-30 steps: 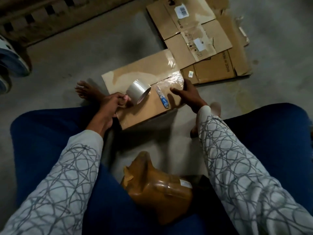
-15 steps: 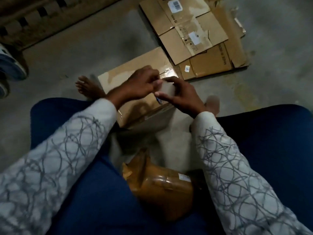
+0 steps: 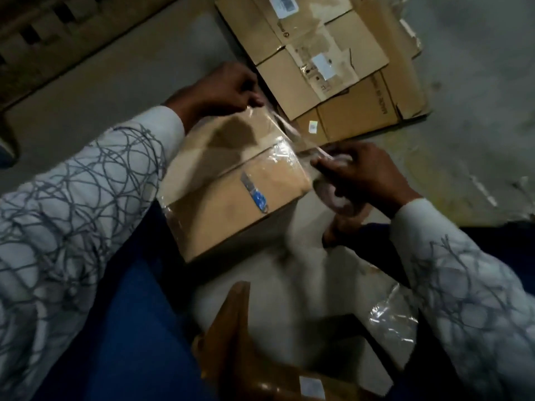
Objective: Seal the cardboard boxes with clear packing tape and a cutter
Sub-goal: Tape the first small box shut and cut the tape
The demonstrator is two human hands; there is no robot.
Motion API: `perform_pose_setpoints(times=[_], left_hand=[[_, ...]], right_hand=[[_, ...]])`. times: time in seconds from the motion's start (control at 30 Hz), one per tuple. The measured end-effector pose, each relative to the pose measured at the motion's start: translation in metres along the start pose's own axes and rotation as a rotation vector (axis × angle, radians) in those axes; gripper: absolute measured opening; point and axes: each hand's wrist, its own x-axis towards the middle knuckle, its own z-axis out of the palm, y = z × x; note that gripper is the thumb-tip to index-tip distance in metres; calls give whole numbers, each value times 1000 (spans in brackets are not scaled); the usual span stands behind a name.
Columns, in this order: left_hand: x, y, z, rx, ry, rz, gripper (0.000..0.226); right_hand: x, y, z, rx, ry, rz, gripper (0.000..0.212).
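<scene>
A closed brown cardboard box [image 3: 231,204] sits on the floor between my legs. A blue-handled cutter [image 3: 254,192] lies on its top. My left hand [image 3: 223,91] pinches the free end of the clear tape at the box's far corner. My right hand [image 3: 362,172] holds the tape roll [image 3: 333,195] off the box's right edge. A strip of clear tape [image 3: 292,131] stretches between the two hands along the box's far right edge.
Flattened cardboard boxes [image 3: 333,59] lie on the concrete floor beyond the box. A brown taped parcel [image 3: 260,357] rests near my lap, with a crumpled clear tape scrap [image 3: 393,316] to its right. A wooden pallet [image 3: 58,39] runs along the top left.
The tape roll passed from my left hand to my right. My left hand moved to the box's far corner with the tape end, and the right pulled the roll away, drawing out a strip.
</scene>
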Motion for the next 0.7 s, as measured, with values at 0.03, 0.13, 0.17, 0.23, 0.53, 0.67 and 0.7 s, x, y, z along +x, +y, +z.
perform_pose_setpoints(times=[0.03, 0.13, 0.17, 0.23, 0.53, 0.67, 0.7], left_hand=[[11, -11, -7, -12, -2, 0, 19], [40, -22, -12, -34, -133, 26, 21], [50, -22, -10, -27, -193, 24, 21], [71, -22, -11, -23, -284, -26, 28], [122, -47, -7, -94, -357, -135, 23], [123, -64, -1, -108, -349, -134, 20], [120, -66, 0, -116, -348, -137, 18]], right_hand=[[1, 4, 5, 39, 3, 41, 36], [7, 14, 29, 75, 44, 150, 45], [9, 16, 36, 56, 59, 176, 47], [15, 17, 49, -14, 84, 207, 41], [39, -3, 57, -261, 132, 263, 48], [41, -7, 67, -268, 102, 258, 50], [42, -10, 66, -298, 86, 262, 50]])
